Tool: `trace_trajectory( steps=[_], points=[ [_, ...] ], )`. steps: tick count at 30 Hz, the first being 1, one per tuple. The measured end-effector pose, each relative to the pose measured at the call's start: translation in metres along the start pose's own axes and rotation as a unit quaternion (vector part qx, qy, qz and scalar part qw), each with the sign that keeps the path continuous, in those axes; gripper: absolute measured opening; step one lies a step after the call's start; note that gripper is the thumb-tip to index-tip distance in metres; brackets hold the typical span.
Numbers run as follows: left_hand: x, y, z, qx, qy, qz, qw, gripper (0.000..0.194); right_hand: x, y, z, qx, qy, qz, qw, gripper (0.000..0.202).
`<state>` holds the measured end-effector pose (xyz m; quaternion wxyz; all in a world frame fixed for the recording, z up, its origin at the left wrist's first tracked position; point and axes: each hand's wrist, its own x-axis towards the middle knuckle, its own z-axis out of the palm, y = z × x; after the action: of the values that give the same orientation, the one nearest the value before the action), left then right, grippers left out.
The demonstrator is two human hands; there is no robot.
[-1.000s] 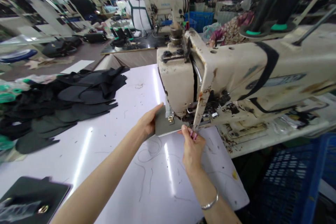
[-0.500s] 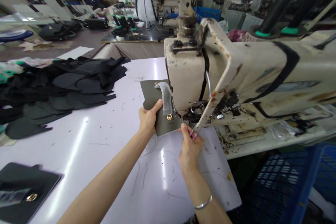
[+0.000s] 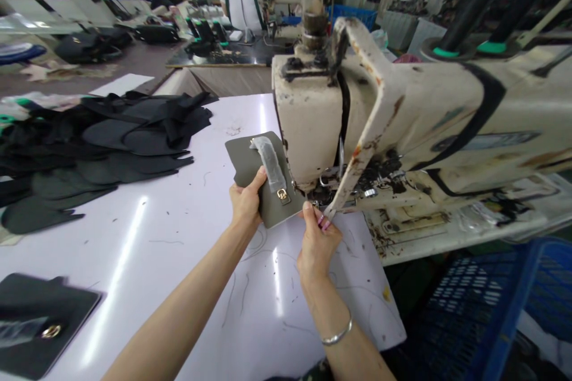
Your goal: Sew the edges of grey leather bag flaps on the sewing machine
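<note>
A dark grey-green leather-like panel (image 3: 243, 161) lies at the head of the sewing machine (image 3: 308, 119), its right corner by the presser foot. It bears a handle wrapped in clear plastic (image 3: 271, 166) and a gold metal fitting (image 3: 282, 194). My left hand (image 3: 247, 199) is closed on the panel's left edge, thumb on top. With thumb and fingers pinched, my right hand (image 3: 316, 244) holds the panel's near corner, close beside the needle area. Something small and pink shows at its fingers; I cannot make out what it is.
Black cut pieces (image 3: 134, 131) lie heaped at the left of the white table (image 3: 192, 286). A similar panel (image 3: 49, 303) rests at the near left. A blue crate (image 3: 473, 303) stands below right. Thread cones (image 3: 473, 12) rise behind the machine. Another person (image 3: 241, 0) is farther back.
The panel has turned slightly, its far end swinging left, with both hands still on it. The whole view has shifted a little to the left.
</note>
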<state>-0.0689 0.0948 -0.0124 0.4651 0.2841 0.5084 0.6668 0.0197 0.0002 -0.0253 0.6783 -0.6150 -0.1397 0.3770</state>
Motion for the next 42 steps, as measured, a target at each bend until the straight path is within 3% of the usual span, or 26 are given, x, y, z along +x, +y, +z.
trace_trajectory(
  steps=[20, 28, 32, 36, 39, 42],
  points=[
    [-0.032, -0.002, -0.023, -0.068, 0.06, -0.023, 0.996, 0.038, 0.003, 0.0, -0.006, -0.017, -0.012, -0.025, 0.999, 0.031],
    [-0.068, -0.001, -0.036, -0.072, 0.11, -0.023, 0.991, 0.045, 0.008, -0.003, -0.014, 0.0, -0.019, 0.01, 1.0, 0.033],
    [-0.094, -0.001, -0.036, -0.071, 0.143, -0.006, 0.987, 0.051, 0.012, -0.004, -0.024, -0.021, -0.051, 0.0, 0.998, 0.037],
    [-0.118, -0.004, -0.036, -0.056, 0.186, -0.012, 0.981, 0.054, 0.014, -0.007, -0.042, -0.142, -0.092, -0.068, 0.983, 0.044],
    [-0.128, -0.008, -0.037, -0.023, 0.173, -0.001, 0.985, 0.05, 0.015, -0.013, -0.054, -0.227, -0.136, -0.129, 0.956, 0.048],
    [-0.133, -0.009, -0.038, 0.007, 0.16, 0.016, 0.987, 0.056, 0.02, -0.017, -0.06, -0.226, -0.168, -0.127, 0.951, 0.044]
  ],
)
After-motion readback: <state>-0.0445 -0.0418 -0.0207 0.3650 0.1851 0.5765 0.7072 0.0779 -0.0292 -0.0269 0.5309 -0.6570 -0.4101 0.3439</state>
